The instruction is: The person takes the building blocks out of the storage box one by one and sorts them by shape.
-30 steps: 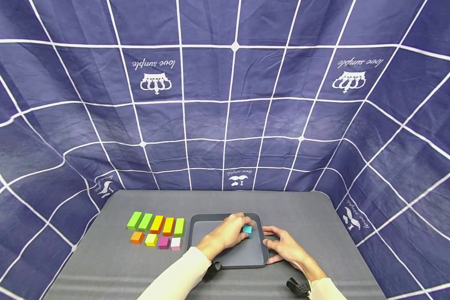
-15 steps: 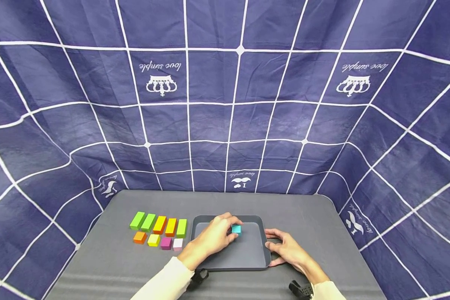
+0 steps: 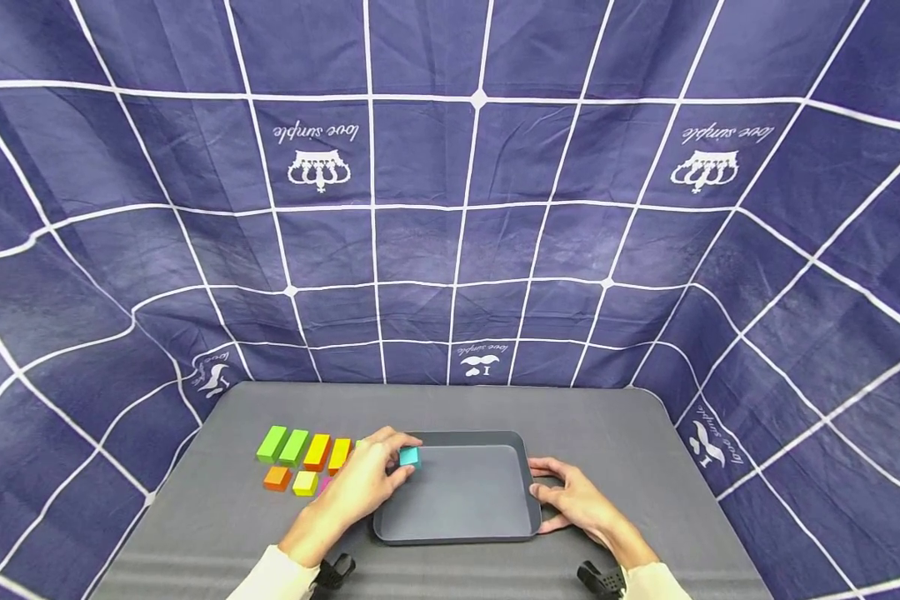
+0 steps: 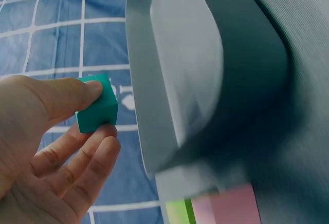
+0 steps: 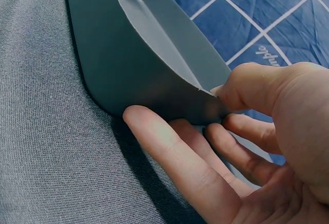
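Pinching a small teal cube point(image 3: 409, 456) between thumb and fingertips, my left hand point(image 3: 360, 487) holds it just above the left rim of the dark grey tray point(image 3: 457, 500); from my left wrist the cube point(image 4: 96, 111) shows clamped under my thumb, clear of the tray's wall point(image 4: 149, 80). My right hand point(image 3: 573, 500) grips the tray's right edge, thumb on the rim and fingers curled beneath it, and the right wrist view shows those fingers point(image 5: 175, 157) lying against the tray's underside point(image 5: 128, 75) on the grey table cover point(image 3: 630, 433). Left of the tray lie rows of blocks: two green blocks point(image 3: 281, 444), a yellow-orange pair point(image 3: 327, 452) behind, then an orange cube point(image 3: 276, 477) and a yellow cube point(image 3: 305, 482) in front. My left hand hides the rest of both rows.
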The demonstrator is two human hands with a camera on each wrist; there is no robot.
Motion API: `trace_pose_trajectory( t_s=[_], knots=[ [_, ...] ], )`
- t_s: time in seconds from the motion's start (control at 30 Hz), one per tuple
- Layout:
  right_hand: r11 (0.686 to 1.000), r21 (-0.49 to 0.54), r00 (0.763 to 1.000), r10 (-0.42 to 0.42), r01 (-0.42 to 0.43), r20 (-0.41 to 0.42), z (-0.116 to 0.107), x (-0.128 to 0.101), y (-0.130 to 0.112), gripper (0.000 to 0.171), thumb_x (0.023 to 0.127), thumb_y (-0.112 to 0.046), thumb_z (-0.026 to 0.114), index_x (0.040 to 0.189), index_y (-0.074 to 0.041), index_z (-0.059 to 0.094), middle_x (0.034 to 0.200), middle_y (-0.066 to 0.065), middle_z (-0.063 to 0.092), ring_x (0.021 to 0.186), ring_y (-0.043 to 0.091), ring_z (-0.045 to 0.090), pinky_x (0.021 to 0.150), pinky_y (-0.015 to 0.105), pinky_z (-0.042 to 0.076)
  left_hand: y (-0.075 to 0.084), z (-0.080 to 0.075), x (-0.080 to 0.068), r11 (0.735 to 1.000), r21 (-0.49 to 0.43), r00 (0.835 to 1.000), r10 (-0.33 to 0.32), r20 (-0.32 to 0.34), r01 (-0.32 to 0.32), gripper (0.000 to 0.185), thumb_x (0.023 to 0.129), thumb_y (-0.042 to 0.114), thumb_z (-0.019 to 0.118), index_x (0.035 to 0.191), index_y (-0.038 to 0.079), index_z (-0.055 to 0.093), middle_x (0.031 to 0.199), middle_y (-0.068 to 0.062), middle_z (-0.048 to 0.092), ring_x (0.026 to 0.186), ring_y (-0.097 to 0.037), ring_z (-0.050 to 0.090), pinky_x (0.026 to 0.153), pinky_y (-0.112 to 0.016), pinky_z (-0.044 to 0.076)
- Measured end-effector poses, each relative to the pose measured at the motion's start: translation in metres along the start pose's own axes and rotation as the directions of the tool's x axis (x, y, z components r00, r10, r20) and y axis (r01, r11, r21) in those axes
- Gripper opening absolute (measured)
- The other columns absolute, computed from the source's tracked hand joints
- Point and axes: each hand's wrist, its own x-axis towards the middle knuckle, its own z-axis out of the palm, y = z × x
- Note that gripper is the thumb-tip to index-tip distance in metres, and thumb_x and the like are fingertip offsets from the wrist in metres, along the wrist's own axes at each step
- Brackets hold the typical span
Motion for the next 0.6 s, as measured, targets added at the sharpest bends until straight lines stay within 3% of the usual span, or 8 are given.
trace_pose_trajectory(
  t_s=[0.37, 0.6],
  knots=[
    [1.000, 0.003, 1.000, -0.005, 0.005, -0.002, 0.002, -0.001, 0.002, 0.065, 0.112, -0.007, 0.070, 0.169, 0.012, 0.045, 0.165, 0.040, 0.048, 0.120, 0.031, 0.079, 0.078, 0.057, 0.074, -0.025, -0.025, -0.029, 0.991, -0.021, 0.989, -0.131, -0.075, 0.130, 0.038, 0.094, 0.000, 0.094, 0.129, 0.013, 0.085, 0.108, 0.001, 0.074, 0.088, -0.004, 0.072, 0.072, -0.025, 0.067],
    [1.000, 0.006, 1.000, -0.010, 0.009, 0.006, 0.002, -0.003, 0.000, 0.065, 0.113, -0.007, 0.070, 0.169, 0.012, 0.044, 0.166, 0.040, 0.047, 0.121, 0.032, 0.080, 0.079, 0.057, 0.074, -0.038, -0.039, -0.042, 0.991, 0.091, 0.979, -0.082, -0.184, 0.100, 0.041, 0.089, -0.001, 0.098, 0.126, 0.013, 0.086, 0.103, 0.003, 0.074, 0.085, -0.005, 0.066, 0.078, -0.029, 0.066]
  ],
)
